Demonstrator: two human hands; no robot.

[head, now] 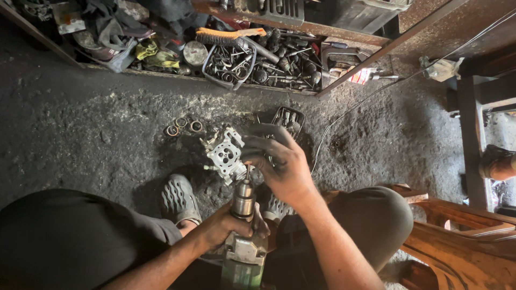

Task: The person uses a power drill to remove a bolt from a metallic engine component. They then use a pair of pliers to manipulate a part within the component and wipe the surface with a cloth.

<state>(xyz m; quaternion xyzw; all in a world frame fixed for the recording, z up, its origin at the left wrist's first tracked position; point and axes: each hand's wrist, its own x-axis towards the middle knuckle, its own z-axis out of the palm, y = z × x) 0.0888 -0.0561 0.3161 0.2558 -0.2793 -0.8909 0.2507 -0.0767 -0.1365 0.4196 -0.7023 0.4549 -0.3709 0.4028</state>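
My right hand (279, 161), dark with grease, grips a pale grey metal engine part (226, 154) with round ports, holding it above the dirt floor. My left hand (228, 225) is wrapped around the neck of a green and silver power drill (243, 236). The drill's chuck points up, and its thin bit touches the lower right edge of the engine part. Both forearms reach forward between my knees.
Three metal rings (181, 127) lie on the floor left of the part. A small black tray of parts (287, 119) sits behind my right hand. A cluttered low shelf with a wire brush (228, 35) and tools runs along the top. Grey shoes (178, 197) rest below.
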